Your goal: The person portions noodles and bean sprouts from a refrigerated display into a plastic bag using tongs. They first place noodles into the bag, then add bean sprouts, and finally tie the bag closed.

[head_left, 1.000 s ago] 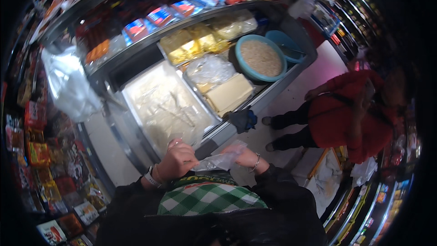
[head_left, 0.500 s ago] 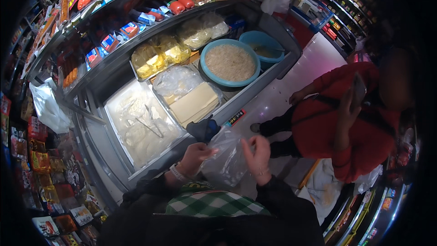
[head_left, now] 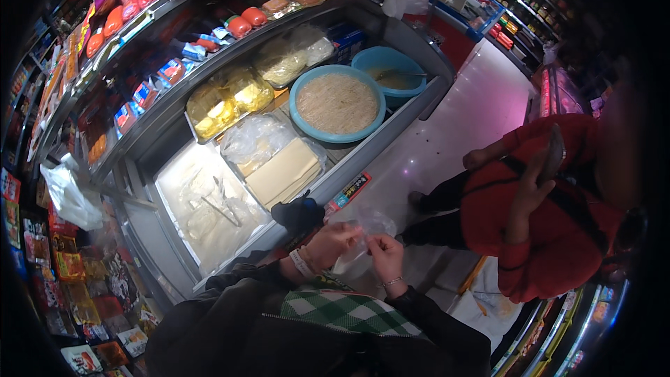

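Close in front of my body, a clear plastic bag (head_left: 377, 222) hangs between my two hands. My left hand (head_left: 335, 243) pinches it with bent fingers, and a white band circles that wrist. The fingertips of my right hand (head_left: 385, 254) are pressed together on the bag too, close beside the left. Just beyond my left hand, a dark bundle (head_left: 298, 215) lies over the near rim of the chest cooler (head_left: 359, 165). Inside the cooler are a stack of pale yellow sheets (head_left: 285, 172) and a white tray (head_left: 169, 180) holding whitish food and metal tongs (head_left: 222, 211).
Farther right in the cooler stand a blue basin (head_left: 380, 117) of pale shreds and a second blue basin (head_left: 417, 91) with a handled utensil. Bagged yellow food (head_left: 230, 100) lies behind. A person in red (head_left: 551, 223) stands at right, phone (head_left: 555, 152) in hand. Packaged goods line both sides.
My hands have drawn closer together, and the bag, spread wide between them before, is now bunched at my fingertips. The view has shifted slightly.
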The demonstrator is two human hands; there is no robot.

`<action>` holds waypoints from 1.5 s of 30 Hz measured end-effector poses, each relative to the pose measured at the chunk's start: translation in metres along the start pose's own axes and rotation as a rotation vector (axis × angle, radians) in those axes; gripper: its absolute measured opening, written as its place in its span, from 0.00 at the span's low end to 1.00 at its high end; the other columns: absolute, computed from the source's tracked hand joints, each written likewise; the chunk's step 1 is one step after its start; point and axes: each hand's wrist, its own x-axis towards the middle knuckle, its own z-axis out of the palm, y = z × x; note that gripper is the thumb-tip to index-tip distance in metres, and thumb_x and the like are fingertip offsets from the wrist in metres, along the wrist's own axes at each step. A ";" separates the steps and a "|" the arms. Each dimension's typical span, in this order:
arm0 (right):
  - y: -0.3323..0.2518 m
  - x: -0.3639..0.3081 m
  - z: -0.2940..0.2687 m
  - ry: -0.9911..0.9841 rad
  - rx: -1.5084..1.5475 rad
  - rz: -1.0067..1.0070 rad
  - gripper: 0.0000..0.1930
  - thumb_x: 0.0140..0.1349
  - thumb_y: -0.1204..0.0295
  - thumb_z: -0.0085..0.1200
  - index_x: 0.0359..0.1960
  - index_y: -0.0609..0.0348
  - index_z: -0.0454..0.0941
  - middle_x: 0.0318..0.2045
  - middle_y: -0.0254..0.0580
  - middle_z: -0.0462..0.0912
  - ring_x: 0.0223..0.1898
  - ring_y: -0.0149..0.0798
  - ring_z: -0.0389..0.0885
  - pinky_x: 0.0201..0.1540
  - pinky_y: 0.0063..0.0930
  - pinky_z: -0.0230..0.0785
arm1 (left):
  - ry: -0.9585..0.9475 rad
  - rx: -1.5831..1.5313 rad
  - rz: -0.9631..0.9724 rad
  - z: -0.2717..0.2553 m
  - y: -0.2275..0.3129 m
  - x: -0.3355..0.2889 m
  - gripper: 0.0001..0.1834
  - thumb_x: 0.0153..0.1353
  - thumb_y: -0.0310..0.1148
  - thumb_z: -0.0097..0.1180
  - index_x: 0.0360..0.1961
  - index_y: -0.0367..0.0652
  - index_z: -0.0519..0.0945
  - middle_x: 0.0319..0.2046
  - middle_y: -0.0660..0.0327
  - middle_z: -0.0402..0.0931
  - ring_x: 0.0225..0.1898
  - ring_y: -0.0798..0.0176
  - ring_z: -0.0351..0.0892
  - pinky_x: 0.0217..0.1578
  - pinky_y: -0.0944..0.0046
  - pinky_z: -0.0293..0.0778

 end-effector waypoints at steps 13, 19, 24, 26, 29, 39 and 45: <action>-0.006 0.190 -0.090 0.553 0.733 0.368 0.02 0.62 0.77 0.46 0.31 0.55 0.70 0.21 0.32 0.71 0.21 0.31 0.71 0.20 0.22 0.63 | 0.225 -1.242 -0.694 -0.089 -0.113 0.038 0.07 0.57 0.27 0.58 0.28 0.45 0.71 0.20 0.69 0.66 0.21 0.70 0.66 0.27 0.73 0.65; -0.071 0.200 -0.026 0.099 0.023 -0.064 0.06 0.69 0.71 0.47 0.33 0.56 0.70 0.21 0.23 0.68 0.23 0.19 0.66 0.24 0.16 0.59 | 0.613 0.502 -0.151 -0.086 -0.116 0.123 0.15 0.51 0.29 0.61 0.40 0.42 0.74 0.29 0.57 0.76 0.37 0.54 0.76 0.43 0.55 0.69; -0.122 0.226 -0.049 -0.531 0.202 0.104 0.05 0.70 0.71 0.47 0.36 0.57 0.70 0.22 0.20 0.68 0.24 0.15 0.63 0.26 0.13 0.59 | 0.074 0.406 -0.254 -0.070 -0.086 0.193 0.24 0.47 0.27 0.59 0.50 0.45 0.78 0.37 0.55 0.79 0.45 0.51 0.77 0.55 0.51 0.65; -0.122 0.258 -0.074 -0.424 -0.274 -0.193 0.07 0.60 0.74 0.55 0.38 0.60 0.72 0.25 0.35 0.75 0.24 0.32 0.74 0.28 0.24 0.66 | 0.111 0.409 -0.307 -0.070 -0.095 0.216 0.19 0.48 0.28 0.57 0.45 0.47 0.81 0.38 0.56 0.81 0.42 0.52 0.78 0.51 0.51 0.69; -0.092 0.314 -0.126 -0.165 -0.933 -0.369 0.19 0.45 0.77 0.62 0.42 0.57 0.75 0.33 0.51 0.78 0.36 0.55 0.79 0.38 0.38 0.72 | 0.293 -0.069 -0.530 -0.053 -0.102 0.238 0.16 0.52 0.28 0.55 0.44 0.43 0.81 0.38 0.55 0.80 0.41 0.52 0.79 0.48 0.56 0.72; 0.014 0.460 -0.205 -0.818 0.722 0.758 0.07 0.62 0.71 0.50 0.40 0.57 0.75 0.26 0.36 0.77 0.29 0.35 0.76 0.33 0.28 0.70 | 0.427 -0.670 -0.663 -0.031 -0.133 0.241 0.09 0.62 0.25 0.54 0.44 0.38 0.75 0.32 0.64 0.77 0.32 0.71 0.75 0.35 0.71 0.72; -0.014 0.484 -0.183 -0.982 -0.128 0.545 0.09 0.66 0.65 0.51 0.40 0.57 0.74 0.26 0.32 0.76 0.27 0.26 0.75 0.31 0.22 0.69 | 0.415 -0.158 -0.813 -0.040 -0.171 0.226 0.06 0.65 0.28 0.53 0.41 0.38 0.75 0.33 0.66 0.77 0.37 0.73 0.73 0.39 0.72 0.70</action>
